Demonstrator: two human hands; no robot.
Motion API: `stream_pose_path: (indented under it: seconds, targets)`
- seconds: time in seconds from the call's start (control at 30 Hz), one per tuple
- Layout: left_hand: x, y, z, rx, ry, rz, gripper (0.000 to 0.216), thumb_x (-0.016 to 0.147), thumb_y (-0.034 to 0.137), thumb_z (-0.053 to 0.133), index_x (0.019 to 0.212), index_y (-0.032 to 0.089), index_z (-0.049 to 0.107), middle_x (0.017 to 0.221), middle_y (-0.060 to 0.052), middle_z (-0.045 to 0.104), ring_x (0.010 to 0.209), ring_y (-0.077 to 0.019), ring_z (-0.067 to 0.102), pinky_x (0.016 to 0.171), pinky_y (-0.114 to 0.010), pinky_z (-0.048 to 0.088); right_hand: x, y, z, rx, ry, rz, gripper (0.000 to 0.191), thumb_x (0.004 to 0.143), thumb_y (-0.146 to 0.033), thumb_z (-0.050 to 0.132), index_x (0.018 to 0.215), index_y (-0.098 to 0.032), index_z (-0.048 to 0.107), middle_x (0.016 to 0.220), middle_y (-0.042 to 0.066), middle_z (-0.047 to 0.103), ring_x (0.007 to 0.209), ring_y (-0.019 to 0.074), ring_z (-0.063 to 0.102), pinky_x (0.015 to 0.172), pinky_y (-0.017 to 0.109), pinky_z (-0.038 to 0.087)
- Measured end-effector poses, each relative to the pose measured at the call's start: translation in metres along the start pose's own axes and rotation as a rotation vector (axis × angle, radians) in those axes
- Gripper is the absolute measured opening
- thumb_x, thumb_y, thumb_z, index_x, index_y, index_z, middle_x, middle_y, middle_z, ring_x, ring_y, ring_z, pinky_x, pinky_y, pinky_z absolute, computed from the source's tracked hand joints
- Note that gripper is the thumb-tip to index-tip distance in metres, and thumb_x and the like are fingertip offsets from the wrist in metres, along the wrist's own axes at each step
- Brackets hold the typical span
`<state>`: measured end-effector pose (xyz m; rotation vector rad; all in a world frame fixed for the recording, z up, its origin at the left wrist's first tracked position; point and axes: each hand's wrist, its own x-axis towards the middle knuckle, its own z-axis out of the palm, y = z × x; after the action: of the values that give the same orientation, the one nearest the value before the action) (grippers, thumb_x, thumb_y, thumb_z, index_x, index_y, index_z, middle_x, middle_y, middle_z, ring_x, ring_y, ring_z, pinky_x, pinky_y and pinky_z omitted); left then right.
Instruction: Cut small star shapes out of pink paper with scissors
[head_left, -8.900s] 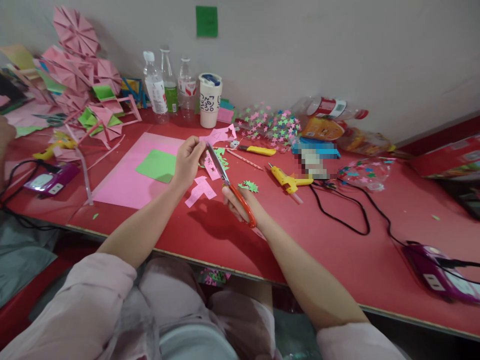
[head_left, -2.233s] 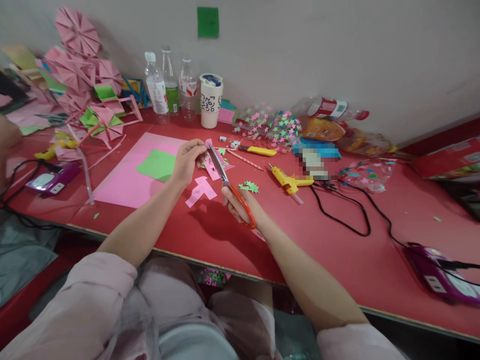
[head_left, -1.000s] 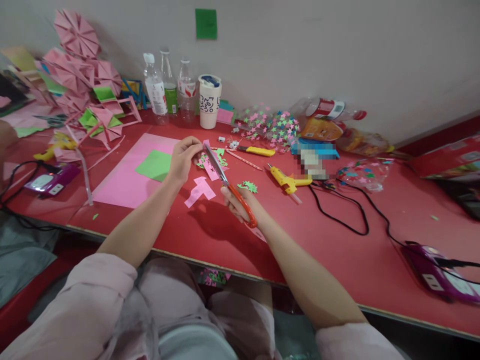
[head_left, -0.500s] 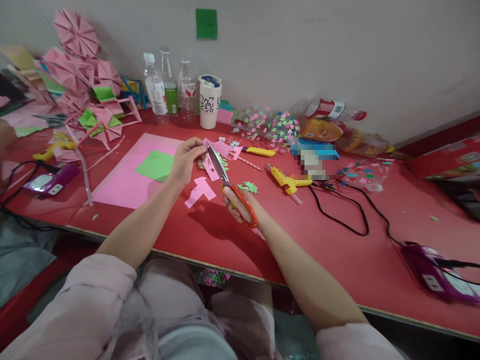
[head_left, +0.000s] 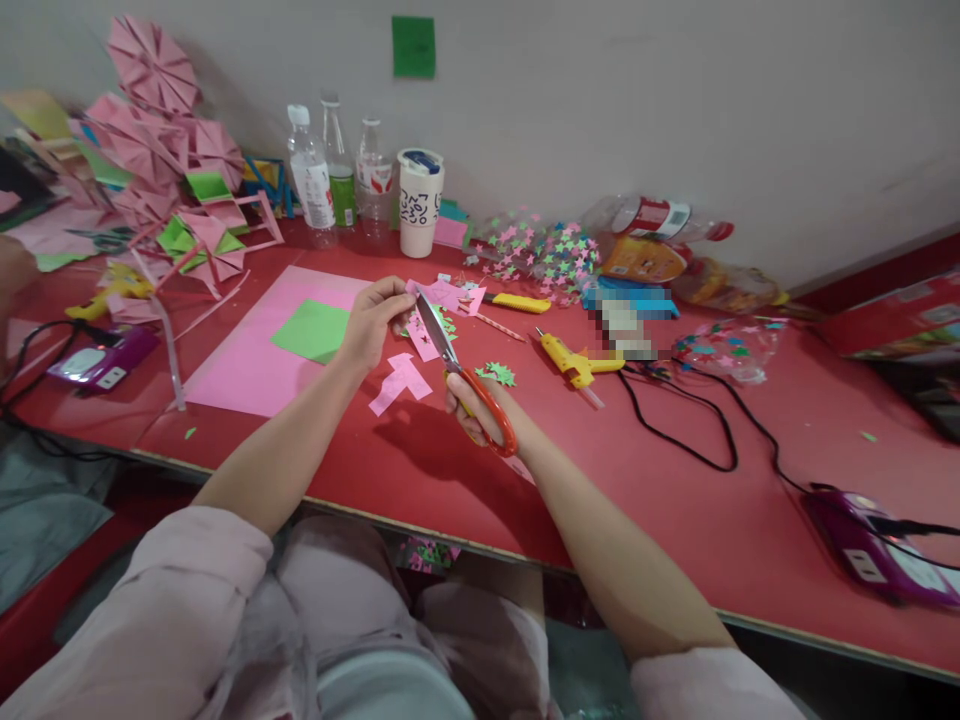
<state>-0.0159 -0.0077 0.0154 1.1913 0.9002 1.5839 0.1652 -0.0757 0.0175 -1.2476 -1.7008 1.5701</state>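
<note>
My right hand (head_left: 471,408) is wrapped around the red handles of a pair of scissors (head_left: 486,405), whose blades point up and away to the left. With thumb and fingers pinched, my left hand (head_left: 375,315) holds a small piece of pink paper (head_left: 421,330) at the blade tips. Whether the blades bite into it I cannot tell. Pink paper scraps (head_left: 400,384) lie on the table just below. To the right of the blades is a small pile of green paper stars (head_left: 496,374). A green sheet (head_left: 311,331) rests on a larger pink sheet (head_left: 240,365) by my left forearm.
On the red table (head_left: 637,490) are a yellow glue gun (head_left: 576,358), a yellow cutter (head_left: 523,303) and a purple power strip (head_left: 874,545) with black cords. Bottles (head_left: 311,180) and a cup (head_left: 418,210) stand at the back. Folded pink paper shapes (head_left: 154,65) are piled left, near another person's arm (head_left: 15,275).
</note>
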Motion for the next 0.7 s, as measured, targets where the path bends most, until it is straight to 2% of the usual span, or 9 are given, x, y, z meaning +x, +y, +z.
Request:
stream_pose_path:
  seconds: [0.33,0.7]
  targets:
    - [-0.0025,-0.0052,0.0046,-0.003,0.032,0.021,0.019,0.072,0.016,0.057,0.056,0.017,0.048,0.045,0.006,0.044,0.039,-0.0019,0.037,0.039,-0.016,0.028,0.0021,0.0024,0.0085,-0.040,0.083,0.042,0.046,0.087,-0.058,0.045,0.062,-0.020,0.042,0.034,-0.009,0.033,0.025,0.0053,0.031,0.029,0.018,0.028]
    - [-0.0007,-0.0078,0.0046,-0.034,0.044,0.012,0.017,0.071,0.015,0.057,0.056,0.017,0.049,0.045,0.006,0.045,0.038,-0.0013,0.038,0.037,-0.015,0.028,0.0012,-0.0007,0.0099,-0.055,0.108,0.056,0.047,0.084,-0.060,0.049,0.060,-0.020,0.042,0.033,-0.009,0.034,0.024,0.0054,0.032,0.029,0.018,0.027]
